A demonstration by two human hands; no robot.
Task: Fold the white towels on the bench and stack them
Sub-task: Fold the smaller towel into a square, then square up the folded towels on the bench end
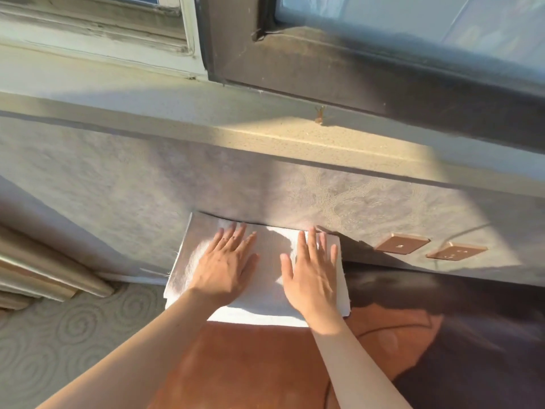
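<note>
Folded white towel (265,290) lies flat at the far end of the brown bench (250,364), its far edge against the grey wall (118,187). Left hand (225,265) and right hand (312,276) both rest palm-down on top of it, side by side, fingers straight and spread, nothing grasped. Two copper wall sockets (402,243) sit to the right, well apart from the towel
</note>
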